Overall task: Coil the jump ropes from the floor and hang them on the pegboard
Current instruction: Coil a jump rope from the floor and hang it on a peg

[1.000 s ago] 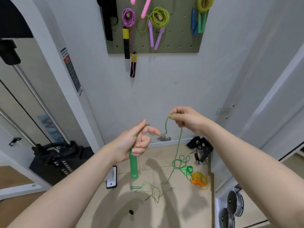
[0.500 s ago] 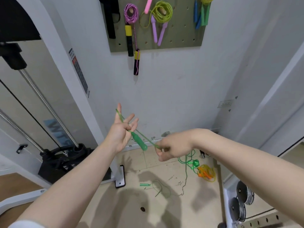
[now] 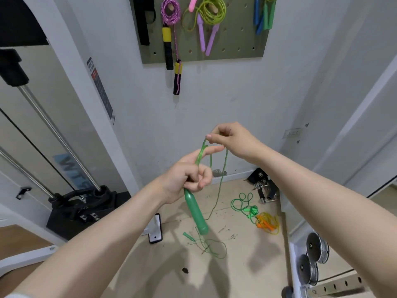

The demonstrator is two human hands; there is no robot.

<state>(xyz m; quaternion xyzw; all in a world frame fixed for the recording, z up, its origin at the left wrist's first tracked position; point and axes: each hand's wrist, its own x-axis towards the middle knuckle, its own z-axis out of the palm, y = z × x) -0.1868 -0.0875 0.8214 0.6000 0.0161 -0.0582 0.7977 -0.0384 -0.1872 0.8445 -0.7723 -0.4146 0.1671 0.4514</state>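
My left hand (image 3: 189,175) grips the top of a green jump rope handle (image 3: 196,214), which hangs down, with the index finger stretched out and green cord looped over it. My right hand (image 3: 231,139) pinches the thin green cord (image 3: 223,168) just above that finger. The cord trails down to the floor, where its other green handle (image 3: 188,236) lies in loose loops. A bright green rope (image 3: 245,204) and an orange-yellow rope (image 3: 268,224) lie tangled on the floor to the right. The olive pegboard (image 3: 238,50) on the wall holds several coiled ropes.
A cable weight machine (image 3: 86,203) stands at the left with steel rods. Weight plates (image 3: 313,257) sit on a rack at the lower right. Black clips and hardware (image 3: 264,186) lie by the wall. A white bracket (image 3: 155,230) stands on the floor.
My left hand has turned so the handle hangs down again. My right hand has risen from beside the handle to above my left index finger, bringing cord over it.
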